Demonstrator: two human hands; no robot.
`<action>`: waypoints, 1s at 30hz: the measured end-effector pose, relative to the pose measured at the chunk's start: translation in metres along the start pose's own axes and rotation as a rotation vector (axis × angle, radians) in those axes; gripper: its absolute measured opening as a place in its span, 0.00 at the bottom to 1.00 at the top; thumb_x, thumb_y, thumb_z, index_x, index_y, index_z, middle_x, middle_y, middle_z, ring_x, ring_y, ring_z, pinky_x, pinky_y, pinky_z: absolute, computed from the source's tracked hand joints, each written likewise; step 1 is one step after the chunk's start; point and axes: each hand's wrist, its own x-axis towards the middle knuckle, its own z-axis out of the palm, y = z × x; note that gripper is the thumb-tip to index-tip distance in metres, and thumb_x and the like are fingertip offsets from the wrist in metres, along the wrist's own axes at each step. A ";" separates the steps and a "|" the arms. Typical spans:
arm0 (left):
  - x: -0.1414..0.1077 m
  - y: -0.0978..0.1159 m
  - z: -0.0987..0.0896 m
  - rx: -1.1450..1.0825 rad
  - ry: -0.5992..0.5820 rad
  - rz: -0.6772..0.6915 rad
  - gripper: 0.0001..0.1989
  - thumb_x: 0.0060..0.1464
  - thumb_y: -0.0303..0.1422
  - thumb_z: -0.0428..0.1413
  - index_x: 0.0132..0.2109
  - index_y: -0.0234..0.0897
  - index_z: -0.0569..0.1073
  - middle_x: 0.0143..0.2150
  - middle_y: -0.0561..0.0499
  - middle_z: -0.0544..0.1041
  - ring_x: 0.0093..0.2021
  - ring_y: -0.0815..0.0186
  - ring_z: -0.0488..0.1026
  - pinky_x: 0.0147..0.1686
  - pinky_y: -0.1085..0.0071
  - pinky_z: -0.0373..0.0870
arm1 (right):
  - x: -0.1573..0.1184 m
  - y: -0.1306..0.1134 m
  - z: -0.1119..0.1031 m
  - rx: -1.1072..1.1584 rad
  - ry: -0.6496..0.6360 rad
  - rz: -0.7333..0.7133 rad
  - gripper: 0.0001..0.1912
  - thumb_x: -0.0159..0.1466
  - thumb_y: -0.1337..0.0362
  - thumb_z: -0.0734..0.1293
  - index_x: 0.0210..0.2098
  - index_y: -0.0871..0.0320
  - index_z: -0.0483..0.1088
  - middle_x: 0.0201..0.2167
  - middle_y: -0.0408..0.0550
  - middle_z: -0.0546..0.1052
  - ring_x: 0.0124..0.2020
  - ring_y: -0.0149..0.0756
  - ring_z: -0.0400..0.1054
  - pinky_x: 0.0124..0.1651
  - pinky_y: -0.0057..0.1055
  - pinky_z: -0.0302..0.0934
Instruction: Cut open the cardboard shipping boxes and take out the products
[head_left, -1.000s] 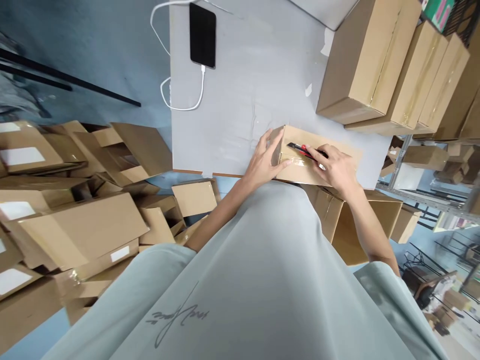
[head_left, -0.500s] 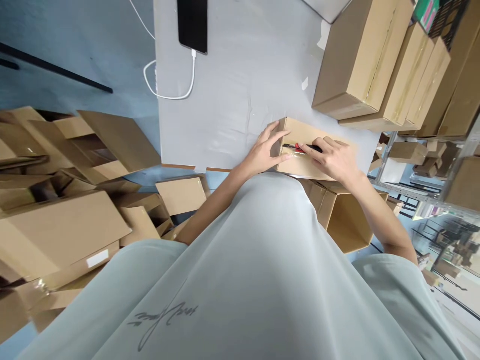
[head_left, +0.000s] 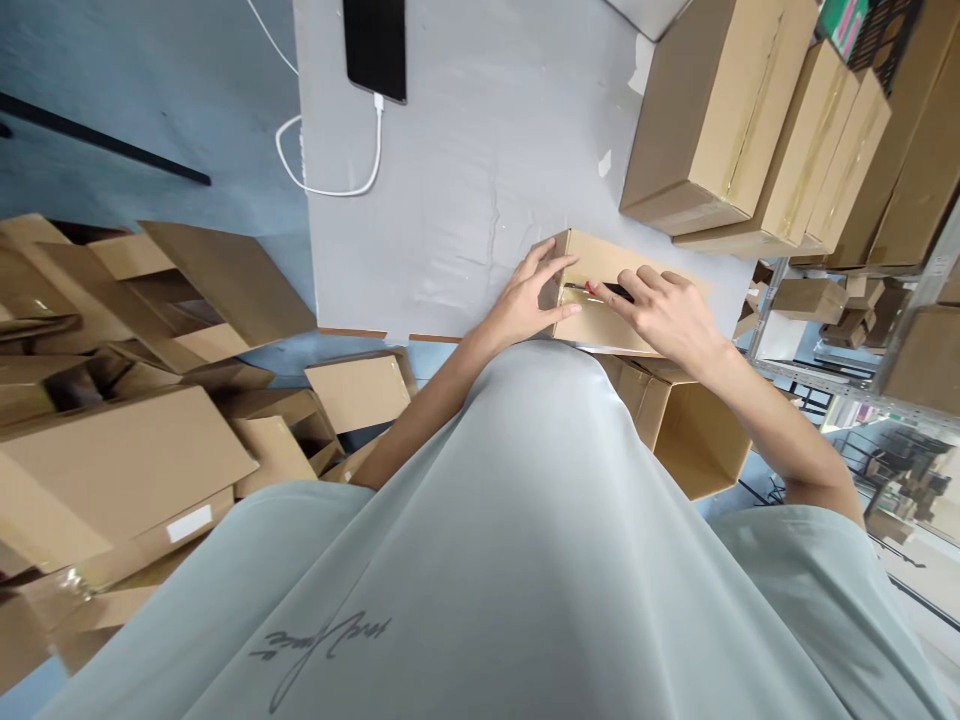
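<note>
A small closed cardboard box (head_left: 600,248) lies at the near edge of the grey table, just in front of my body. My left hand (head_left: 529,295) braces its left end, thumb and fingers spread around the corner and pressed against it. In my right hand (head_left: 660,310) is a black and red utility knife (head_left: 616,289), held with the forefinger stretched along it. The knife's tip points left and lies over the taped seam on the box top, close to my left hand. Whether the blade is in the tape I cannot tell.
A black phone (head_left: 375,50) with a white cable (head_left: 367,188) lies on the grey table (head_left: 450,150). Closed cartons (head_left: 705,130) stand at the back right. An open carton (head_left: 701,440) sits below the table's right side. Open boxes (head_left: 127,460) pile up at left.
My right hand and the knife have shifted slightly, with the right elbow farther out. My left hand stays on the box end. The whole view has moved a little.
</note>
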 end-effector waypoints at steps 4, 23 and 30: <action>0.000 0.002 0.000 -0.024 0.012 -0.021 0.45 0.60 0.60 0.72 0.78 0.51 0.72 0.85 0.41 0.60 0.86 0.39 0.57 0.84 0.42 0.58 | 0.004 -0.009 -0.010 -0.025 -0.007 -0.034 0.32 0.82 0.69 0.54 0.83 0.51 0.58 0.54 0.59 0.81 0.50 0.51 0.70 0.45 0.43 0.60; 0.002 -0.002 -0.009 0.105 -0.006 0.011 0.45 0.65 0.65 0.65 0.80 0.52 0.68 0.85 0.39 0.61 0.85 0.40 0.60 0.80 0.43 0.66 | -0.067 0.052 0.003 -0.070 -0.325 0.111 0.34 0.78 0.74 0.60 0.78 0.44 0.71 0.55 0.58 0.81 0.51 0.51 0.70 0.49 0.42 0.54; 0.002 -0.003 -0.008 0.061 0.036 -0.038 0.44 0.63 0.65 0.66 0.79 0.54 0.70 0.83 0.41 0.65 0.82 0.40 0.65 0.74 0.42 0.76 | -0.131 0.107 0.046 -0.006 -0.277 0.175 0.34 0.79 0.71 0.64 0.80 0.40 0.69 0.51 0.56 0.82 0.47 0.49 0.69 0.45 0.41 0.52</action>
